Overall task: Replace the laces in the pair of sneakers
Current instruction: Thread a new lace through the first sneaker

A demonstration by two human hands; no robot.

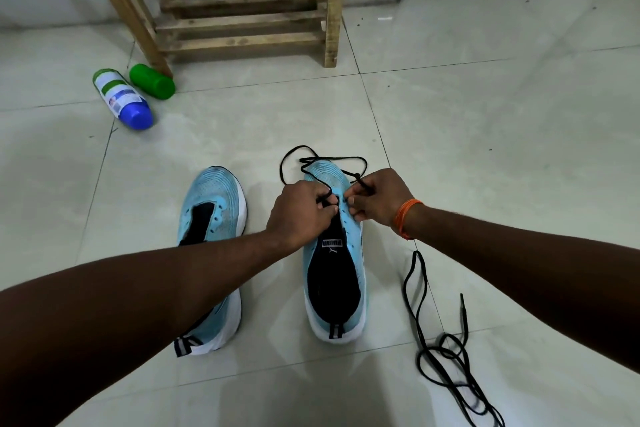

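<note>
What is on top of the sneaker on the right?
A black lace loops over the sneaker toe; the left hand and right hand each pinch it at the eyelets. The hands cover the front eyelets, so how far it is threaded cannot be seen.

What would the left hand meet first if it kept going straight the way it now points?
Probably the right hand, just across the sneaker between them; the left hand points toward it, though depth is unclear.
</note>
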